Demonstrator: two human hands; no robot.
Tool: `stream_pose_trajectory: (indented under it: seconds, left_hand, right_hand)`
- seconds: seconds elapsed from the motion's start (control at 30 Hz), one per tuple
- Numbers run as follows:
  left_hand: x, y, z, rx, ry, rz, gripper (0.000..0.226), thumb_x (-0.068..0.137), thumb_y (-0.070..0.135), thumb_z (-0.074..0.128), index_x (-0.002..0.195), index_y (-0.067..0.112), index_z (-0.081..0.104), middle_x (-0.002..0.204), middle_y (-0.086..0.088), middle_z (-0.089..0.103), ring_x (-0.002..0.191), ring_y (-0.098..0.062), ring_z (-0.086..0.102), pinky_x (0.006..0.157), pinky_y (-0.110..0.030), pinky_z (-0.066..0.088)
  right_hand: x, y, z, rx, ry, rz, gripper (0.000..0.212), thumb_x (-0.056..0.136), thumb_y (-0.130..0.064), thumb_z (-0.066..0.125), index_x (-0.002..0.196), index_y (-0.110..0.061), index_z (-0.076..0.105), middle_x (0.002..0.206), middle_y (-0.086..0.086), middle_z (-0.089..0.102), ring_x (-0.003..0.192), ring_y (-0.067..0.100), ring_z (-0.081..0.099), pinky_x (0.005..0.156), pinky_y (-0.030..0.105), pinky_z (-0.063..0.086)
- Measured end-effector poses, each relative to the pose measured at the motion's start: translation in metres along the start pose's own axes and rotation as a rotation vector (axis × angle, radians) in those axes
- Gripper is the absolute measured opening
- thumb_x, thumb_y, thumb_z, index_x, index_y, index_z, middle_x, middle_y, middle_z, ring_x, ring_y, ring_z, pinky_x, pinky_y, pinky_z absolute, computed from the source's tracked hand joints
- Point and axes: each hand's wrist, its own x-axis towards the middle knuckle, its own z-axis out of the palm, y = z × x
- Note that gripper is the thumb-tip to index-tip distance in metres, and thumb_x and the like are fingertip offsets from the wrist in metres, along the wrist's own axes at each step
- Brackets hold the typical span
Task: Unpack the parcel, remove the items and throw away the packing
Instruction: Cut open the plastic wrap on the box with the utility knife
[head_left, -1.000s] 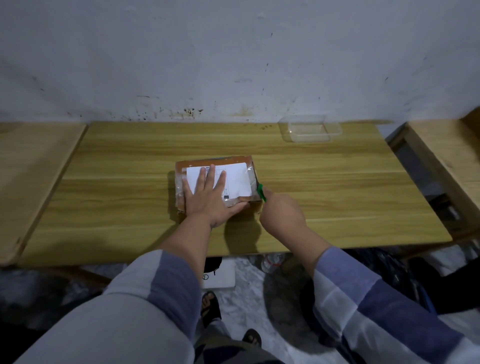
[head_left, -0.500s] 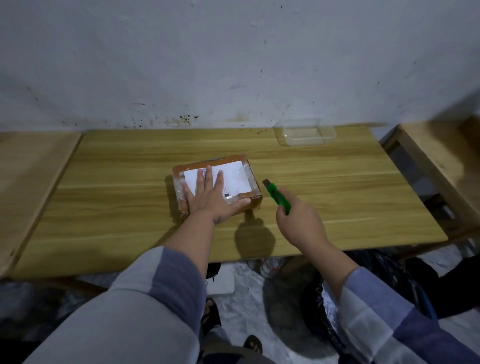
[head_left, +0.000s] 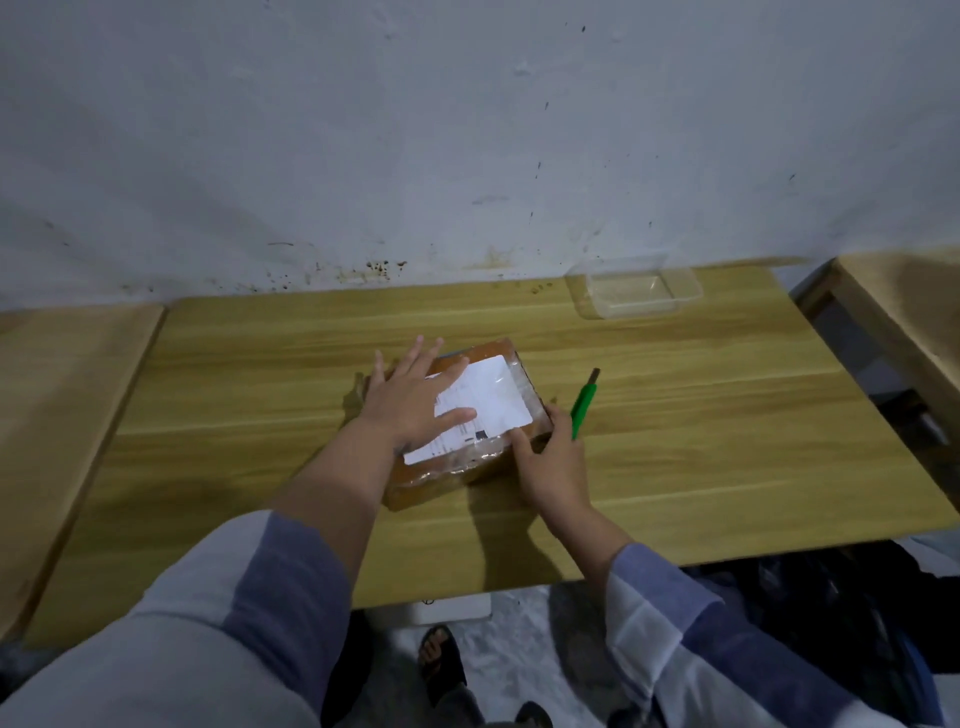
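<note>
A brown cardboard parcel wrapped in clear tape, with a white label on top, lies in the middle of the wooden table, turned at an angle. My left hand rests flat on its top with the fingers spread. My right hand is at the parcel's near right corner, with a finger touching the label's edge. It grips a green box cutter, whose tip points away from me beside the parcel.
A clear plastic container stands at the table's back right, by the wall. Wooden tables adjoin on the left and right. A black bag lies on the floor under the table's right side, and my sandalled feet are below.
My right hand pulled the cutter back from the parcel's right side, then returned to its near right corner. The parcel has turned under my left hand, which slid towards its far left.
</note>
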Motion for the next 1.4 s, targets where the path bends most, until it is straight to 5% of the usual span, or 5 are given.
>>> stream_pose_trajectory:
  seconds: [0.47,0.7,0.83,1.1,1.4]
  left_hand:
    - [0.049,-0.023,-0.01,-0.124,0.074,-0.065,0.093,0.083,0.073,0.04,0.153,0.026,-0.001,0.161,0.002,-0.008,0.147,-0.02,0.003,0.117,-0.042,0.014]
    - [0.048,-0.017,-0.003,-0.164,0.104,-0.158,0.095,0.082,0.075,0.038,0.152,0.025,-0.001,0.161,0.004,-0.008,0.147,-0.021,0.006,0.115,-0.042,0.021]
    - [0.04,-0.004,0.004,-0.203,0.133,-0.265,0.096,0.081,0.076,0.036,0.152,0.025,-0.001,0.161,-0.001,-0.008,0.147,-0.024,0.005,0.116,-0.043,0.018]
    - [0.017,0.034,0.012,-0.266,0.119,-0.466,0.094,0.084,0.075,0.03,0.153,0.019,-0.003,0.16,-0.008,-0.013,0.148,-0.027,-0.004,0.119,-0.049,0.007]
    - [0.002,0.029,0.017,-0.066,0.066,-0.13,0.097,0.074,0.087,0.014,0.152,0.032,-0.002,0.158,0.004,-0.02,0.142,-0.015,-0.029,0.112,-0.06,-0.016]
  right_hand:
    - [0.135,-0.066,0.005,0.005,-0.098,-0.005,0.046,0.093,-0.013,0.049,0.136,-0.028,0.046,0.139,0.01,0.049,0.114,0.032,0.057,0.089,0.038,0.052]
    - [0.117,-0.07,-0.002,0.038,-0.147,-0.006,0.074,0.096,-0.013,0.047,0.151,-0.035,0.002,0.142,0.003,0.042,0.106,0.03,0.058,0.082,0.041,0.054]
    - [0.096,-0.062,-0.008,0.022,-0.137,0.053,0.064,0.1,-0.015,0.035,0.149,-0.037,0.001,0.099,0.012,0.057,0.063,0.022,0.054,0.061,0.044,0.058]
    - [0.061,-0.042,-0.028,0.013,-0.154,0.006,0.055,0.1,-0.013,0.034,0.149,-0.033,0.018,0.11,0.013,0.052,0.056,0.02,0.049,0.043,0.03,0.042]
    - [0.058,-0.042,-0.032,-0.15,-0.149,-0.065,0.053,0.099,-0.014,0.036,0.148,-0.031,0.025,0.101,0.007,0.051,0.062,0.024,0.05,0.045,0.029,0.041]
